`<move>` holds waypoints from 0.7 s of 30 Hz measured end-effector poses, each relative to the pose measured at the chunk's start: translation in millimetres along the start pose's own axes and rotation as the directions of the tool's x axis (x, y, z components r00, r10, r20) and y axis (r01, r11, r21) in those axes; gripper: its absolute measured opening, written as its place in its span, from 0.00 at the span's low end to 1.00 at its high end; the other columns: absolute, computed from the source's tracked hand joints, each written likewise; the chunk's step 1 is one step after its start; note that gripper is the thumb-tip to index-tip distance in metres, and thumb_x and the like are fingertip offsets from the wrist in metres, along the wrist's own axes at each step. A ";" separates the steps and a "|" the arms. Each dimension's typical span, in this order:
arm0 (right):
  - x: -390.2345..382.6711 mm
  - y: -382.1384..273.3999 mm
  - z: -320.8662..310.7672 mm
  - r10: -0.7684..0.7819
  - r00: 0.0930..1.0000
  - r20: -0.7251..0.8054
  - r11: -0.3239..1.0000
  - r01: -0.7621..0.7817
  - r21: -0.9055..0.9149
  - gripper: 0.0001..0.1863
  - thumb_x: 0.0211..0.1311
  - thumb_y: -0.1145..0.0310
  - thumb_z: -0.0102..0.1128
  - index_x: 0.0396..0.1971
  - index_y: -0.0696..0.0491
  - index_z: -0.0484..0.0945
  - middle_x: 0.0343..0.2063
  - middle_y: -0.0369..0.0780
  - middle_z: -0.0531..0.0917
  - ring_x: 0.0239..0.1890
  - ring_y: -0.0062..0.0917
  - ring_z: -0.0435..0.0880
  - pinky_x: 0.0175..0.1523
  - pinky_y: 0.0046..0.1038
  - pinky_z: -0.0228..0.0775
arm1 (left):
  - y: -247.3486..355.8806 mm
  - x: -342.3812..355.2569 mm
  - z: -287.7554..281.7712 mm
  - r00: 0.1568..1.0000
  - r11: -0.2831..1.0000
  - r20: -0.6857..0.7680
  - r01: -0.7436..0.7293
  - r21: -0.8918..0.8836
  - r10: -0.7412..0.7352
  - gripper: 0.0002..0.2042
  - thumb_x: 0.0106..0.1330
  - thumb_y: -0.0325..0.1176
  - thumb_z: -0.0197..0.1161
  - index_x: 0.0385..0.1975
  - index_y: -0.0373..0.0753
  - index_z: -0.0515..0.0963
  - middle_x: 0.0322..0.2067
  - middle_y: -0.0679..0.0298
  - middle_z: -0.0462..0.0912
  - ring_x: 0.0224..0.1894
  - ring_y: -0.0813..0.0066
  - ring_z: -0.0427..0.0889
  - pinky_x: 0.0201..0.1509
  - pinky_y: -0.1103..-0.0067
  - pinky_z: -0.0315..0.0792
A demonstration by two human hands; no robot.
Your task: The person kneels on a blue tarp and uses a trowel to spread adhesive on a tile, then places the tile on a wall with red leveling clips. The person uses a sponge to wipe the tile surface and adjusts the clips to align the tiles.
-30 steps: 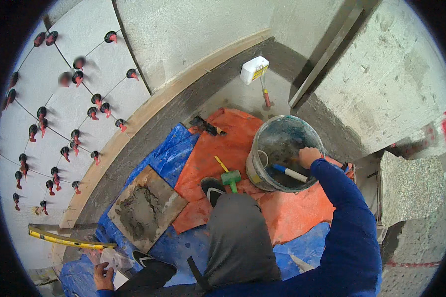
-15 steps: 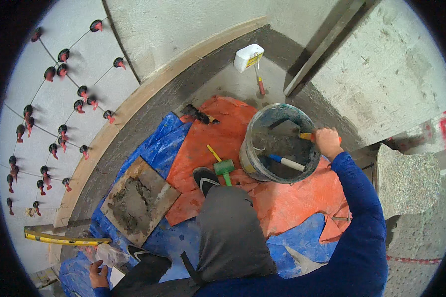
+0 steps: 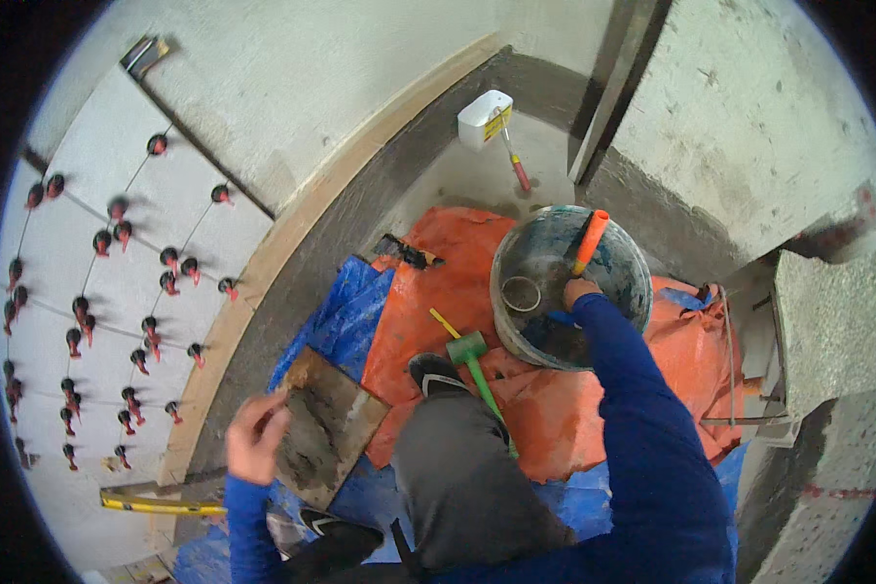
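My right hand [image 3: 579, 290] is down inside a big mortar bucket [image 3: 642, 255], fingers closed at the lower end of the orange handle of a trowel [image 3: 591, 243]. The handle stands steeply upright, with a dark edge beside it. The fingertips are partly hidden. Just below the hand shows the blue end of another tool handle [image 3: 562, 317]; my sleeve hides the rest. A clear round rim [image 3: 521, 294] shows at the bucket's left side. My left hand [image 3: 257, 438] is empty and raised beside a mortar-smeared board [image 3: 326, 428], its fingers half curled and apart, slightly blurred.
A green mallet [image 3: 467, 347] lies by my shoe on the orange sheet [image 3: 448, 248], over blue tarpaulin [image 3: 336, 316]. Beyond stand a white container [image 3: 484, 119] and a red-handled tool [image 3: 521, 173]. A yellow spirit level [image 3: 161, 503] is at left, below tiles [image 3: 97, 277] with levelling clips.
My right hand has moved left and down into the bucket, and the trowel's handle has swung from level to upright. My left hand has risen from the lower left to beside the board.
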State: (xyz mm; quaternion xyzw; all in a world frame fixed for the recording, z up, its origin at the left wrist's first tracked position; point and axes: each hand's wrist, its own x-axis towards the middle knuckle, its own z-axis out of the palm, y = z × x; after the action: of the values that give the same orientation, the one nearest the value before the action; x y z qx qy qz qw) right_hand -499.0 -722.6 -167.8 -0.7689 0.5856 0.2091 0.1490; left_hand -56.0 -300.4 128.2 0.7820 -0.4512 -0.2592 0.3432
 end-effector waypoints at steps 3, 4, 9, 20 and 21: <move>24.0 -5.5 29.0 -0.124 0.992 -0.019 0.991 0.125 0.051 0.21 0.63 0.57 0.59 0.46 0.58 0.85 0.49 0.50 0.86 0.52 0.45 0.86 0.53 0.43 0.79 | 75.9 80.3 74.2 0.904 0.922 0.234 -0.382 0.061 0.359 0.12 0.67 0.29 0.64 0.48 0.33 0.81 0.40 0.55 0.80 0.41 0.63 0.82 0.47 0.74 0.75; 27.9 4.8 32.7 -0.148 0.989 -0.014 0.985 0.149 0.082 0.20 0.63 0.58 0.58 0.46 0.57 0.85 0.47 0.50 0.86 0.50 0.45 0.86 0.52 0.43 0.79 | 97.3 105.9 103.5 0.859 0.901 0.323 -0.432 0.037 0.398 0.12 0.66 0.31 0.65 0.47 0.34 0.81 0.39 0.54 0.80 0.41 0.58 0.82 0.45 0.71 0.75; 18.6 27.0 14.2 -0.065 0.998 0.015 0.939 0.056 0.339 0.15 0.66 0.63 0.56 0.43 0.56 0.86 0.40 0.47 0.87 0.41 0.40 0.87 0.46 0.40 0.79 | 178.1 199.5 260.7 0.653 0.810 0.570 -0.585 -0.038 0.498 0.20 0.64 0.44 0.64 0.48 0.34 0.82 0.44 0.48 0.84 0.49 0.50 0.83 0.55 0.63 0.76; -147.9 -54.9 -120.3 0.114 0.753 -0.648 0.462 0.537 0.706 0.11 0.72 0.67 0.56 0.43 0.59 0.81 0.40 0.45 0.87 0.43 0.33 0.85 0.49 0.31 0.75 | 149.7 216.6 431.3 0.824 0.967 0.507 -0.203 -0.154 0.254 0.17 0.60 0.44 0.64 0.44 0.44 0.87 0.46 0.52 0.87 0.47 0.52 0.86 0.55 0.64 0.78; -154.0 -61.8 -120.9 0.178 0.749 -0.638 0.542 0.466 0.699 0.11 0.72 0.66 0.56 0.44 0.57 0.81 0.41 0.46 0.86 0.44 0.39 0.85 0.50 0.32 0.75 | 147.8 215.9 431.1 0.785 0.964 0.571 -0.263 -0.045 0.241 0.16 0.59 0.43 0.64 0.44 0.44 0.87 0.45 0.53 0.87 0.47 0.53 0.86 0.55 0.64 0.78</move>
State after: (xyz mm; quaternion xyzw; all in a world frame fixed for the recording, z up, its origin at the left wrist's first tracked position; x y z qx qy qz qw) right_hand -456.6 -634.1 12.5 -0.6756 0.5542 -0.3828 0.2998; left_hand -343.3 -674.5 -50.2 0.6069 -0.6382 -0.4250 0.2090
